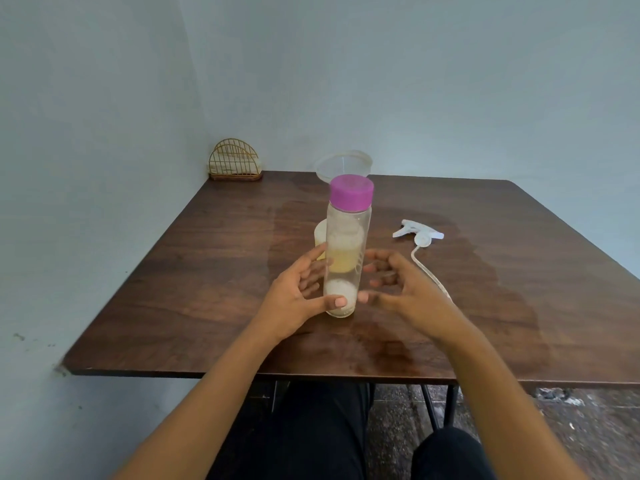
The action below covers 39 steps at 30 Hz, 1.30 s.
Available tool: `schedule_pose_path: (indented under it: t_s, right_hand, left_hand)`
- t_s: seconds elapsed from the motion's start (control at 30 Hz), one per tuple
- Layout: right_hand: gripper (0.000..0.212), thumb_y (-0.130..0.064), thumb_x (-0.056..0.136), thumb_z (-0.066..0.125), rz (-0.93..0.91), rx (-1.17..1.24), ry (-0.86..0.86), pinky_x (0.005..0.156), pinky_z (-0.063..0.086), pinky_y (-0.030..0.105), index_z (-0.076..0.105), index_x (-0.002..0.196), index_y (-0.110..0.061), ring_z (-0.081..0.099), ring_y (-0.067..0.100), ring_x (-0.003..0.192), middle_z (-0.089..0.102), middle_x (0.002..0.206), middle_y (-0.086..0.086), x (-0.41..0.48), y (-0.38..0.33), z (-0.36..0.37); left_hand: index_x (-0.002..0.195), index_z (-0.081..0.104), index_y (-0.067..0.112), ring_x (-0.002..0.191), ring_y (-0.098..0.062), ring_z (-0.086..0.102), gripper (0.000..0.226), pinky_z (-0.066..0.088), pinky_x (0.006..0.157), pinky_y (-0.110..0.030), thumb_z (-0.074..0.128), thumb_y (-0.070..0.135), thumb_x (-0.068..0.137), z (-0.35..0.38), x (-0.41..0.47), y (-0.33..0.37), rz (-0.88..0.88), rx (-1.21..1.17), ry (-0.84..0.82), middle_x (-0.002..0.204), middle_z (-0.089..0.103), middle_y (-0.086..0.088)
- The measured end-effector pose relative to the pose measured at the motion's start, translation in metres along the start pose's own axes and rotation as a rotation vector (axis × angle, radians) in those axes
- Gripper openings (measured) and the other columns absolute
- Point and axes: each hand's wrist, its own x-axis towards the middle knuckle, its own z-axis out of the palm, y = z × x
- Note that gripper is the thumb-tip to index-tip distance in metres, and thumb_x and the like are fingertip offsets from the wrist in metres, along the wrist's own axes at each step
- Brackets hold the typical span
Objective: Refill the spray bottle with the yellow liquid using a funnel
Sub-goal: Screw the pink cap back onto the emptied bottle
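Both hands framed the clear bottle [348,251] that stood upright near the middle of the counter [194,271]. The left hand [298,294] was spread wide, thumb tip touching the base and fingers just beside the wall, gripping nothing. The right hand [398,285] was loosely curled and open too, fingertips just short of the glass.

The purple cap [351,192] was on, so the step in hand looked like uncapping. It would go best with 1 hand closed firmly low on the smooth, slippery-looking wall and the other twisting the cap, keeping the bottle planted.

The yellow liquid [343,261] sat as a band partway up, with pale cloudy patches above and below it.

Behind the bottle rose a translucent plastic funnel [343,164], its wide round mouth tilted towards the camera. It probably sat in the pale spray bottle [320,237] that peeked out at the left, though the join was hidden.

The white trigger sprayer head [419,234] lay on its side to the right, thin dip tube trailing forward.

The dark wood-grain top showed a glossy damp patch.
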Motion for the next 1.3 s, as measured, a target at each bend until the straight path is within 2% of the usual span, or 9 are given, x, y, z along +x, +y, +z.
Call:
schedule_pose_path:
  t_s: [0.1,0.23,0.3,0.47,0.63,0.77,1.0,1.2,1.3]
  right_hand:
    - [0.077,-0.029,0.07,0.08,0.006,0.034,-0.066,0.095,0.048,0.03,0.039,0.135,-0.033,0.053,0.001,0.112,0.056,0.123,-0.016,0.006,0.009,0.019]
    - [0.071,-0.027,0.071,0.08,0.006,0.013,0.027,0.093,0.047,0.024,0.041,0.129,-0.035,0.056,-0.003,0.106,0.06,0.119,-0.014,0.02,0.012,0.038]
    - [0.065,-0.027,0.07,0.08,-0.01,-0.022,0.063,0.089,0.046,0.02,0.045,0.124,-0.035,0.058,-0.001,0.103,0.063,0.116,-0.013,0.025,0.012,0.045]
    - [0.056,-0.036,0.065,0.081,-0.064,-0.064,0.045,0.077,0.04,0.003,0.043,0.103,-0.051,0.055,-0.011,0.098,0.061,0.108,-0.025,0.042,0.001,0.079]
    - [0.063,-0.034,0.066,0.081,-0.092,-0.062,0.1,0.086,0.042,0.017,0.038,0.111,-0.042,0.055,-0.001,0.102,0.056,0.112,-0.022,0.09,-0.013,0.123]
    - [0.061,-0.032,0.069,0.08,-0.052,-0.09,0.181,0.089,0.046,0.028,0.041,0.116,-0.034,0.055,0.01,0.107,0.057,0.118,-0.008,0.157,-0.019,0.146]
    - [0.058,-0.027,0.072,0.078,0.054,-0.098,0.346,0.085,0.042,0.03,0.045,0.12,-0.018,0.055,0.021,0.111,0.058,0.121,0.003,0.296,-0.015,0.159]
    - [0.062,-0.025,0.077,0.074,0.082,-0.143,0.406,0.084,0.037,0.028,0.04,0.128,-0.014,0.051,0.026,0.118,0.054,0.129,0.008,0.392,-0.005,0.161]
    - [0.064,-0.023,0.08,0.072,0.081,-0.143,0.43,0.089,0.038,0.027,0.038,0.132,-0.014,0.049,0.025,0.121,0.052,0.132,0.009,0.427,0.001,0.159]
  left_hand:
    - [0.134,0.047,0.035,0.12,-0.001,0.054,0.078,0.042,0.105,-0.031,0.081,0.034,0.064,-0.02,-0.006,0.0,-0.011,0.128,0.051,0.131,0.058,0.009]
    - [0.128,0.056,0.027,0.116,-0.007,0.056,0.049,0.042,0.099,-0.027,0.072,0.03,0.082,-0.074,-0.004,-0.008,-0.058,0.521,0.425,0.125,0.063,0.005]
    - [0.129,0.057,0.024,0.119,-0.017,0.055,0.044,0.042,0.095,-0.031,0.066,0.032,0.087,-0.102,0.002,-0.017,-0.127,0.732,0.481,0.129,0.062,0.0]
    - [0.128,0.057,0.017,0.122,-0.03,0.051,0.043,0.041,0.099,-0.039,0.061,0.033,0.089,-0.151,0.035,-0.039,-0.244,0.98,0.44,0.132,0.058,-0.011]
    - [0.126,0.056,0.019,0.123,-0.029,0.048,0.042,0.041,0.1,-0.043,0.056,0.04,0.09,-0.172,0.078,-0.048,-0.287,1.104,0.426,0.134,0.055,-0.01]
    - [0.131,0.051,0.02,0.129,-0.03,0.043,0.046,0.036,0.107,-0.049,0.05,0.046,0.092,-0.188,0.111,-0.056,-0.319,1.17,0.402,0.139,0.049,-0.011]
    - [0.15,0.02,0.031,0.147,-0.03,0.007,0.065,0.005,0.114,-0.058,0.024,0.062,0.093,-0.206,0.144,-0.079,-0.431,1.199,0.318,0.16,0.013,-0.008]
    - [0.151,0.013,0.033,0.148,-0.03,0.003,0.066,0.002,0.114,-0.058,0.02,0.062,0.093,-0.206,0.146,-0.085,-0.408,1.216,0.322,0.161,0.008,-0.007]
    - [0.151,0.013,0.032,0.148,-0.03,0.003,0.066,0.002,0.114,-0.058,0.02,0.062,0.093,-0.206,0.147,-0.086,-0.393,1.219,0.328,0.161,0.008,-0.008]
